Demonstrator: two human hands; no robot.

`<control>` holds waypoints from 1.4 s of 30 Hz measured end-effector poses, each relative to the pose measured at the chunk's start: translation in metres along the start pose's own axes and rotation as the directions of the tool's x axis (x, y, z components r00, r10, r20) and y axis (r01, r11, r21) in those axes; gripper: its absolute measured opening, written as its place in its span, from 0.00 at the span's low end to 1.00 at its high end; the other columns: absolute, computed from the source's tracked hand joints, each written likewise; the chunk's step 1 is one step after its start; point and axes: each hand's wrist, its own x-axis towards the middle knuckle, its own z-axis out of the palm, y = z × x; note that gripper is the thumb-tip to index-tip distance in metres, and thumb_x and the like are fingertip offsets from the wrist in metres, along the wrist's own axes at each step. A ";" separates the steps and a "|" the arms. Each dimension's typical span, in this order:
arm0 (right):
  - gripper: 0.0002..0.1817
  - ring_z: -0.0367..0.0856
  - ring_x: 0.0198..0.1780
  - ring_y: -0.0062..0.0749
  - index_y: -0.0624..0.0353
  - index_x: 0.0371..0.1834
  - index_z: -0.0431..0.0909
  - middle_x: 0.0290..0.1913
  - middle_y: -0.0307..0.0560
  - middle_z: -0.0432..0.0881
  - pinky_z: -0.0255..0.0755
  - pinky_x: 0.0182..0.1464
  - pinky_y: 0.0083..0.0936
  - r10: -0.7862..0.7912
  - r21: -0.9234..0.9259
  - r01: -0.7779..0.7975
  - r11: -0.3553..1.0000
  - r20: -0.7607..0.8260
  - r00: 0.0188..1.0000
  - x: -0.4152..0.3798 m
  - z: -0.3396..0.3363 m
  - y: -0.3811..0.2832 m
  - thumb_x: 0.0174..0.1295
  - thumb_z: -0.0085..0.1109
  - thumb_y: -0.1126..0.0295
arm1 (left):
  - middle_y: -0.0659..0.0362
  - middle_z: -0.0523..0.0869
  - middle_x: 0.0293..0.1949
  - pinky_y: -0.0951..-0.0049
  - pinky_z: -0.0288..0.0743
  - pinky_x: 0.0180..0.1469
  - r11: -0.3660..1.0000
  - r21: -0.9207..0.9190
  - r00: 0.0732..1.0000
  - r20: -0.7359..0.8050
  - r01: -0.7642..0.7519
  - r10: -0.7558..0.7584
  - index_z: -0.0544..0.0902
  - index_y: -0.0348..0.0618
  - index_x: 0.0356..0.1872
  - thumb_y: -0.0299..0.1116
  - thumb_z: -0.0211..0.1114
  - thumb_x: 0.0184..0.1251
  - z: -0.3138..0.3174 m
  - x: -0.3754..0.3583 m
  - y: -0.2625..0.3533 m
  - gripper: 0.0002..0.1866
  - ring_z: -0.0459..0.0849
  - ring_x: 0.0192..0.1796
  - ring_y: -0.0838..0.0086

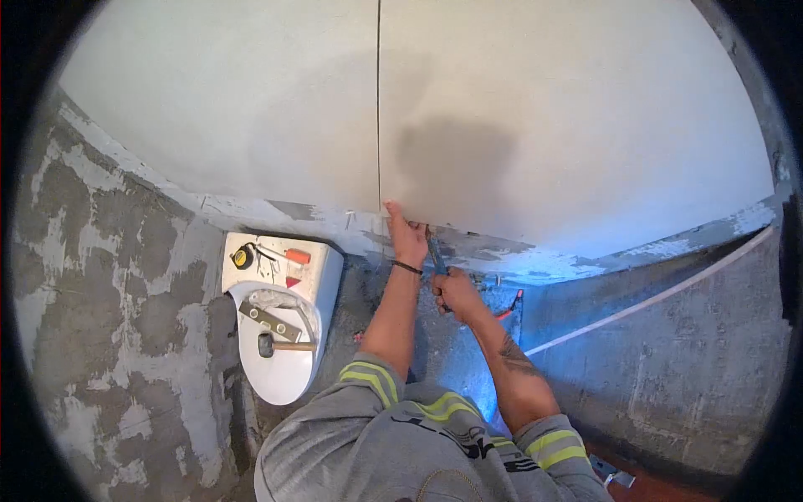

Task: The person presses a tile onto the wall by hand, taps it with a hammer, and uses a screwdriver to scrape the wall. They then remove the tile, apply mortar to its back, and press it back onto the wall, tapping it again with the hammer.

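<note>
My left hand [407,238] is raised to the bottom edge of a large pale wall panel [577,109], close to the dark vertical seam [379,109] between it and the neighbouring panel [226,109]. Its thumb points up toward the seam and its fingers look curled; anything inside them is hidden. Just below and to the right, my right hand [457,293] is closed round the handles of a tool resembling pliers [437,258]. The tool points upward, its upper end beside my left fingers at the panel's edge. Whether its jaws touch anything is too small to tell.
To the left stands a white toilet [280,381]; on it lie a tape measure [243,257], an orange-handled tool [297,256], a mallet [284,345] and a metal level-like bar [269,320]. A pale strip [652,289] leans diagonally at right. Rough grey wall [125,335] borders the left.
</note>
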 end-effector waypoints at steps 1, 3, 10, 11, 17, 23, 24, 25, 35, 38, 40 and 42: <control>0.08 0.65 0.15 0.26 0.58 0.21 0.65 0.16 0.40 0.65 0.61 0.14 0.27 -0.252 -0.240 0.258 0.936 0.054 0.966 0.003 -0.001 -0.002 0.54 0.52 0.71 | 0.63 0.80 0.44 0.75 0.76 0.46 1.000 0.003 1.000 0.007 0.005 -0.005 0.72 0.45 0.50 0.59 0.56 0.63 0.002 0.006 -0.001 0.28 0.80 0.44 0.76; 0.08 0.65 0.14 0.27 0.59 0.21 0.66 0.16 0.40 0.65 0.61 0.14 0.27 -0.076 -0.088 0.073 0.993 -0.035 0.996 -0.016 0.007 -0.030 0.54 0.52 0.71 | 0.61 0.79 0.46 0.72 0.74 0.50 0.999 0.054 0.998 0.068 -0.006 0.003 0.70 0.44 0.52 0.60 0.56 0.62 -0.010 0.003 0.000 0.30 0.79 0.46 0.73; 0.09 0.67 0.12 0.29 0.63 0.21 0.66 0.14 0.44 0.66 0.63 0.14 0.30 -0.526 -0.399 0.466 0.790 -0.050 0.849 0.030 0.014 0.049 0.53 0.52 0.70 | 0.59 0.78 0.48 0.69 0.72 0.54 1.000 0.009 0.999 0.045 0.005 -0.005 0.69 0.43 0.52 0.61 0.57 0.61 -0.006 0.004 -0.001 0.31 0.78 0.49 0.71; 0.09 0.67 0.12 0.29 0.63 0.21 0.66 0.14 0.44 0.66 0.63 0.14 0.30 -0.526 -0.399 0.465 0.791 -0.053 0.849 0.030 0.014 0.053 0.53 0.52 0.70 | 0.60 0.78 0.48 0.69 0.72 0.53 1.000 0.005 0.999 0.045 0.002 -0.002 0.69 0.43 0.52 0.61 0.56 0.62 -0.008 0.004 -0.002 0.31 0.78 0.48 0.72; 0.08 0.66 0.12 0.28 0.61 0.22 0.65 0.14 0.43 0.67 0.63 0.14 0.28 0.096 0.107 -0.081 0.991 -0.143 0.985 -0.025 0.014 -0.048 0.52 0.52 0.71 | 0.61 0.78 0.48 0.69 0.72 0.52 1.000 0.025 0.997 0.077 0.013 -0.015 0.69 0.46 0.55 0.63 0.55 0.60 -0.013 0.004 -0.004 0.33 0.77 0.49 0.72; 0.09 0.66 0.13 0.28 0.61 0.20 0.66 0.13 0.43 0.66 0.64 0.15 0.30 -0.607 -0.409 0.543 0.734 -0.034 0.794 0.022 0.007 0.044 0.53 0.51 0.69 | 0.62 0.77 0.51 0.69 0.72 0.53 0.999 0.022 0.999 0.012 0.030 -0.030 0.71 0.49 0.56 0.63 0.55 0.61 -0.002 -0.004 -0.002 0.32 0.75 0.52 0.72; 0.10 0.66 0.13 0.28 0.60 0.19 0.67 0.13 0.43 0.66 0.63 0.15 0.30 -0.536 -0.335 0.502 0.798 -0.012 0.844 0.016 0.005 0.033 0.54 0.51 0.69 | 0.62 0.77 0.52 0.69 0.72 0.53 1.000 0.006 0.999 -0.024 0.021 -0.021 0.71 0.49 0.55 0.62 0.55 0.61 0.001 -0.004 0.001 0.31 0.75 0.52 0.73; 0.11 0.66 0.13 0.28 0.59 0.17 0.67 0.12 0.43 0.66 0.62 0.15 0.31 -0.467 -0.264 0.455 0.850 0.019 0.884 0.014 0.001 0.024 0.55 0.50 0.69 | 0.62 0.77 0.52 0.69 0.72 0.53 1.000 0.000 1.000 -0.007 0.012 -0.012 0.71 0.49 0.55 0.62 0.55 0.61 -0.006 -0.005 0.001 0.31 0.75 0.52 0.73; 0.12 0.67 0.14 0.30 0.60 0.16 0.71 0.15 0.43 0.70 0.61 0.15 0.30 0.037 -0.118 -0.021 0.993 0.135 0.990 0.030 -0.007 -0.001 0.57 0.51 0.70 | 0.63 0.80 0.42 0.75 0.75 0.37 0.993 -0.101 0.989 0.141 0.057 -0.042 0.74 0.45 0.49 0.56 0.54 0.67 -0.017 0.015 0.001 0.24 0.79 0.38 0.77; 0.12 0.66 0.13 0.29 0.61 0.15 0.70 0.14 0.43 0.69 0.61 0.16 0.29 -0.152 -0.070 0.153 0.986 0.009 0.988 0.022 0.006 0.011 0.55 0.51 0.71 | 0.68 0.78 0.34 0.80 0.67 0.28 0.986 -0.165 0.880 0.471 0.011 0.069 0.74 0.46 0.47 0.57 0.53 0.67 -0.039 0.028 -0.011 0.24 0.72 0.29 0.85; 0.12 0.66 0.14 0.30 0.61 0.15 0.70 0.14 0.43 0.69 0.62 0.16 0.29 -0.003 0.038 0.004 0.999 -0.011 1.000 0.003 0.011 -0.008 0.55 0.51 0.71 | 0.69 0.77 0.33 0.80 0.66 0.27 0.994 -0.102 0.973 0.225 -0.031 0.053 0.75 0.47 0.47 0.59 0.52 0.66 -0.008 0.001 -0.001 0.25 0.71 0.28 0.85; 0.12 0.66 0.14 0.30 0.61 0.14 0.70 0.14 0.44 0.69 0.62 0.17 0.30 0.129 0.149 -0.122 0.981 -0.043 0.991 0.010 0.008 -0.002 0.54 0.51 0.72 | 0.69 0.76 0.32 0.81 0.64 0.27 0.998 -0.036 0.999 -0.006 -0.042 0.042 0.75 0.47 0.46 0.60 0.52 0.65 -0.003 0.000 0.004 0.26 0.69 0.27 0.85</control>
